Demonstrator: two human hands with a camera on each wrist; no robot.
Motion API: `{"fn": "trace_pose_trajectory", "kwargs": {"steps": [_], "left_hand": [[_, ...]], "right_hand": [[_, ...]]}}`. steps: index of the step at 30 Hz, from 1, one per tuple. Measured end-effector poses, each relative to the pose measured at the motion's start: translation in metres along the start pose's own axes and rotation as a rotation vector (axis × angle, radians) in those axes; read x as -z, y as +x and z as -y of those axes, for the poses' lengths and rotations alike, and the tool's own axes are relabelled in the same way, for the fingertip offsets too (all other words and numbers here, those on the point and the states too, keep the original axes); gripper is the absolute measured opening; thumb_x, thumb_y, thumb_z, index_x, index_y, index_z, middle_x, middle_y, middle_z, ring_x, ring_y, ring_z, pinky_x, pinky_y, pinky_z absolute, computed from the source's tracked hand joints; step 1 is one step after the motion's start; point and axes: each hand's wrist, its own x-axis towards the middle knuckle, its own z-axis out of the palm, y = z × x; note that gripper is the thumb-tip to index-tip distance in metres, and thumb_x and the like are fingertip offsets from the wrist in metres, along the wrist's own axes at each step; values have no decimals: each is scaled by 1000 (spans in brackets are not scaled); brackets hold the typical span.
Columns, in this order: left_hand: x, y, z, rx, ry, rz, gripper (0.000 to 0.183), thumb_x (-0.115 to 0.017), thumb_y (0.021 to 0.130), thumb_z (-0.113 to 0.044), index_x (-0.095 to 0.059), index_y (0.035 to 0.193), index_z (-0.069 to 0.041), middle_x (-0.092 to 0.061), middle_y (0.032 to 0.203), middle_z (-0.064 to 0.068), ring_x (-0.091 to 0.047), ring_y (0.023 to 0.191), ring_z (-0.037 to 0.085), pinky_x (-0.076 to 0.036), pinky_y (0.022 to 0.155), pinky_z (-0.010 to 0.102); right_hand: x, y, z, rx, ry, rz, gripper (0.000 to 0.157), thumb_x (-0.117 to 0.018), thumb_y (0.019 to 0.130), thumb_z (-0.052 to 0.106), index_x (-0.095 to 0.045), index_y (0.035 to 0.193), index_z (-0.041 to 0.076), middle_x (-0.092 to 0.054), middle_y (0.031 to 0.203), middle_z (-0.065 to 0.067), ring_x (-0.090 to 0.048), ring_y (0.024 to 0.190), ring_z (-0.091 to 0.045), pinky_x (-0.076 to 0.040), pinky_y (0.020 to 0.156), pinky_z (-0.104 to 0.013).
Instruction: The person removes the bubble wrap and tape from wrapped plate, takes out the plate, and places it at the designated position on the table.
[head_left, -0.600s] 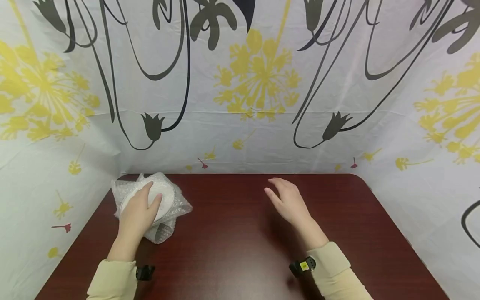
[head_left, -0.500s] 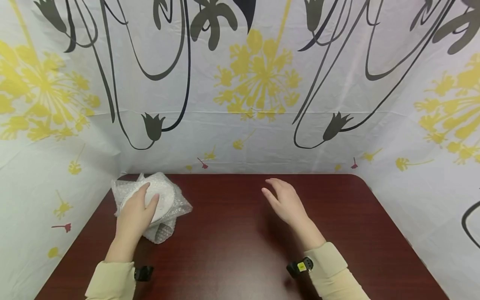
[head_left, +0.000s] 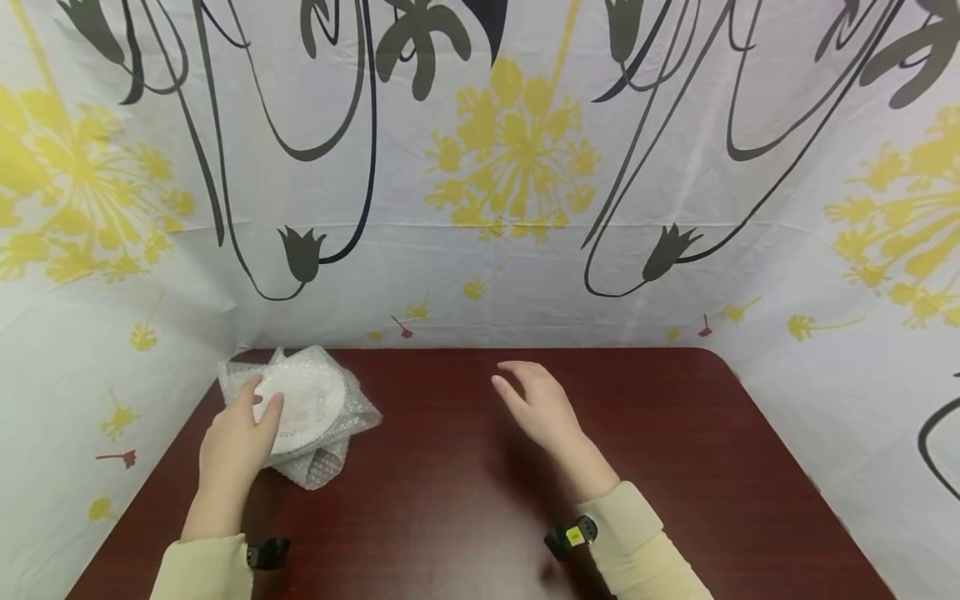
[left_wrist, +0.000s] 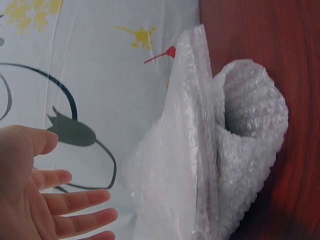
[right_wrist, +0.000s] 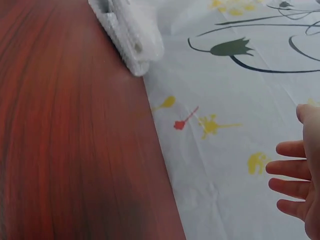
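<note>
A round white plate-like thing (head_left: 300, 406) lies with clear bubble wrap (head_left: 324, 467) at the table's far left corner. Wrap appears beneath and around it; whether it also covers the top I cannot tell. My left hand (head_left: 234, 437) hovers by its left side, fingers spread and holding nothing. The left wrist view shows that hand (left_wrist: 45, 195) apart from the bubble wrap (left_wrist: 250, 150), which has a loose rolled flap. Above the middle of the table is my right hand (head_left: 542, 408), fingers relaxed, touching nothing. The right wrist view has those fingers (right_wrist: 295, 170) loosely extended.
The dark red wooden table (head_left: 450, 500) has a rounded far right corner. A white cloth (head_left: 480, 167) with yellow and grey flower prints hangs behind it and along both sides. Dark wrist cameras (head_left: 268, 553) sit at both sleeve cuffs.
My left hand has drawn back left and toward me, uncovering more of the white round thing. My right hand has moved left. The wrapped thing stays in place.
</note>
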Motion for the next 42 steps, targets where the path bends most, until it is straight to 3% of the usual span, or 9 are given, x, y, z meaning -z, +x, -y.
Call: {"fn": "trace_pose_trajectory", "kwargs": {"steps": [11,23,34,42], "left_hand": [[9,-5,19,103,-72,-20,67,-37,101,-40,-22,148,5,-49,127,35,-50,105,55,-39,81,65],[16,0,31,217,-86,62,77,-32,101,-45,-2,149,7,-39,134,39,-40,112,60,-34,87,68],[12,4,43,288,-120,111,80,-29,100,-47,4,149,6,-34,136,41,-37,116,60,-32,92,67],[5,6,51,342,-206,75,78,-31,100,-46,2,150,3,-34,138,38,-34,121,57,-29,96,66]], "right_hand": [[-22,4,16,23,49,4,38,-53,97,40,-66,118,11,-63,118,-3,-52,118,-20,-43,97,-41],[-37,14,31,18,136,91,38,-53,98,39,-65,121,11,-61,122,-2,-51,120,-19,-42,99,-40],[-59,25,49,-32,279,183,45,-53,98,40,-57,133,12,-56,132,-4,-48,125,-20,-39,103,-40],[-77,30,60,-85,387,195,45,-54,97,37,-55,134,11,-56,132,-6,-53,118,-23,-44,97,-39]]}}
